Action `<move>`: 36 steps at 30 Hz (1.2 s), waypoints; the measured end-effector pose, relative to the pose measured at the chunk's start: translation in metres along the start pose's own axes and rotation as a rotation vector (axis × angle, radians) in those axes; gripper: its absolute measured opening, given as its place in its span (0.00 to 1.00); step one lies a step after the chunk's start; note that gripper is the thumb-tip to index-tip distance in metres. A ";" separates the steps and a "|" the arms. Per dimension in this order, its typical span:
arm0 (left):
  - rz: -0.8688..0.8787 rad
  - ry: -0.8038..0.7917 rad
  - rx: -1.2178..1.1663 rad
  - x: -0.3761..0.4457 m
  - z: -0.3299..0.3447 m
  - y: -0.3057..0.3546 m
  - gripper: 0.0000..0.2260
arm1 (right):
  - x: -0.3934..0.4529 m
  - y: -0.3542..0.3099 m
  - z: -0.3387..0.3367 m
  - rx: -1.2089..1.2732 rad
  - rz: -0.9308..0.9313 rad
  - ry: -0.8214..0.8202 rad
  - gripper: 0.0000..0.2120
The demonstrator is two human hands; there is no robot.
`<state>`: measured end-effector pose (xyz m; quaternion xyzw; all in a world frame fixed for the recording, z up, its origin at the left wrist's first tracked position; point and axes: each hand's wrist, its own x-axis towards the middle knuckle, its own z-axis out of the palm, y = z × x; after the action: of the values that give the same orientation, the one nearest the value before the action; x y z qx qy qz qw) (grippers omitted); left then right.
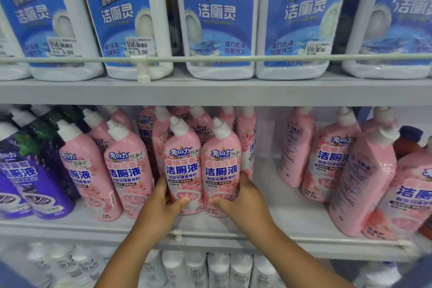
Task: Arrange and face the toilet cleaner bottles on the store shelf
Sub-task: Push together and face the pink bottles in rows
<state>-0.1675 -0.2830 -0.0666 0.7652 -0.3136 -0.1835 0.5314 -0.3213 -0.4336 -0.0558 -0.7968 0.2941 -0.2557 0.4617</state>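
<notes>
Two pink toilet cleaner bottles stand side by side at the front of the middle shelf, labels facing me. My left hand grips the lower part of the left pink bottle. The right pink bottle is held low down by my right hand. More pink bottles stand to the left and behind. To the right, past a gap, further pink bottles stand turned at differing angles, some with the back label showing.
Purple bottles fill the shelf's left end. Large white and blue cleaner jugs line the upper shelf behind a rail. White bottles stand on the shelf below. An orange bottle sits at the far right.
</notes>
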 end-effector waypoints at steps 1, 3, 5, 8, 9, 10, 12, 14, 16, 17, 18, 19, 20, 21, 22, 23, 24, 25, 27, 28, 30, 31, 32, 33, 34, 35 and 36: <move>-0.002 -0.007 0.005 0.000 -0.001 0.000 0.27 | -0.002 -0.003 -0.004 0.017 -0.007 -0.041 0.31; -0.002 -0.009 0.004 -0.001 -0.001 0.000 0.28 | -0.003 -0.002 -0.021 0.061 -0.012 -0.157 0.27; 0.000 -0.001 0.005 -0.002 0.000 -0.001 0.27 | 0.002 0.001 -0.045 0.132 0.004 -0.143 0.20; 0.005 0.044 0.045 -0.008 0.004 0.000 0.24 | 0.030 0.017 -0.070 0.223 0.023 0.156 0.12; 0.006 0.067 0.059 -0.012 0.005 0.002 0.23 | 0.042 0.020 -0.075 0.213 0.036 0.195 0.14; 0.006 0.093 0.070 -0.017 0.007 0.004 0.22 | 0.052 0.021 -0.076 0.180 0.056 0.165 0.20; 0.008 0.171 0.099 -0.027 0.010 0.007 0.20 | 0.071 0.023 -0.076 0.161 0.072 0.000 0.39; 0.031 0.296 0.160 -0.035 0.012 0.008 0.17 | 0.082 0.022 -0.073 0.195 0.047 -0.169 0.48; 0.054 0.332 0.245 -0.042 0.016 0.013 0.12 | 0.088 0.022 -0.072 0.193 0.015 -0.268 0.46; 0.080 0.305 0.275 -0.044 0.019 0.016 0.09 | 0.090 0.022 -0.072 0.191 0.017 -0.279 0.44; 0.118 0.263 0.300 -0.046 0.024 0.019 0.08 | 0.091 0.022 -0.071 0.191 0.021 -0.269 0.44; 0.162 0.226 0.335 -0.048 0.029 0.023 0.06 | 0.091 0.021 -0.070 0.184 0.033 -0.243 0.43; 0.209 0.201 0.377 -0.050 0.035 0.027 0.05 | 0.090 0.021 -0.069 0.178 0.031 -0.204 0.41; 0.255 0.195 0.432 -0.052 0.041 0.031 0.06 | 0.087 0.022 -0.067 0.174 0.019 -0.145 0.38; 0.297 0.211 0.477 -0.053 0.048 0.033 0.07 | 0.082 0.025 -0.065 0.160 0.022 -0.064 0.36; 0.325 0.237 0.508 -0.054 0.055 0.036 0.08 | 0.076 0.027 -0.064 0.135 0.057 0.021 0.36; 0.345 0.268 0.513 -0.055 0.062 0.038 0.10 | 0.070 0.029 -0.064 0.095 0.091 0.106 0.38; 0.350 0.297 0.498 -0.057 0.069 0.040 0.13 | 0.063 0.034 -0.065 0.053 0.111 0.173 0.41; 0.323 0.354 0.428 -0.057 0.082 0.040 0.16 | 0.056 0.048 -0.068 0.056 0.084 0.203 0.42; 0.293 0.379 0.389 -0.056 0.088 0.040 0.19 | 0.051 0.052 -0.071 0.101 0.068 0.192 0.40; 0.223 0.420 0.330 -0.053 0.097 0.040 0.24 | 0.040 0.052 -0.077 0.191 0.058 0.146 0.36; 0.193 0.434 0.309 -0.053 0.100 0.041 0.27 | 0.035 0.051 -0.080 0.212 0.060 0.116 0.34; 0.172 0.445 0.292 -0.052 0.103 0.042 0.29 | 0.030 0.051 -0.082 0.202 0.058 0.082 0.33; 0.157 0.450 0.285 -0.050 0.105 0.043 0.31 | 0.025 0.050 -0.085 0.181 0.053 0.050 0.32; 0.146 0.451 0.283 -0.049 0.106 0.043 0.32 | 0.021 0.051 -0.088 0.151 0.042 0.023 0.31; 0.131 0.450 0.281 -0.047 0.107 0.045 0.32 | 0.016 0.052 -0.092 0.121 0.043 0.003 0.31; 0.121 0.449 0.280 -0.045 0.108 0.046 0.31 | 0.010 0.052 -0.095 0.102 0.045 -0.011 0.31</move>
<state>-0.2802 -0.3386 -0.0661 0.8326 -0.2553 0.0679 0.4868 -0.3908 -0.5175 -0.0583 -0.7670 0.2960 -0.2554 0.5089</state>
